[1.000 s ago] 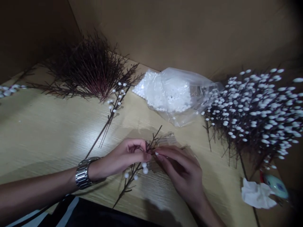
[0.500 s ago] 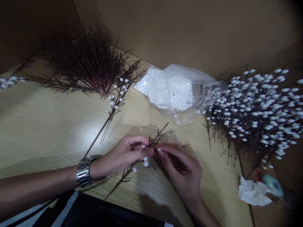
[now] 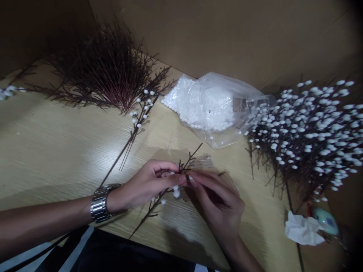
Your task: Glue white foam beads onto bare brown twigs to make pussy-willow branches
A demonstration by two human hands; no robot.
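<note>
Between thumb and fingers my left hand (image 3: 157, 175) grips a brown artificial twig (image 3: 151, 210) that slants from lower left to upper right. Several white berries sit on the twig near the hand, and its upper tip is bare. My right hand (image 3: 219, 198) pinches a small white berry (image 3: 190, 178) against the twig, close to the left thumb tip. The fingers partly cover the spot where berry and twig meet. Farther back lies another twig with white berries (image 3: 138, 124), which neither hand touches.
A heap of bare brown twigs (image 3: 113, 71) lies back left. Behind my hands, a clear plastic bag of white berries (image 3: 210, 107) spills at its left end. Berried twigs (image 3: 314, 132) are piled at right, near crumpled tissue (image 3: 303, 228) and a pale green object (image 3: 326, 221).
My right hand has brought the berry slightly closer to the twig by the left thumb. The left hand keeps its hold, and the view has shifted a little.
</note>
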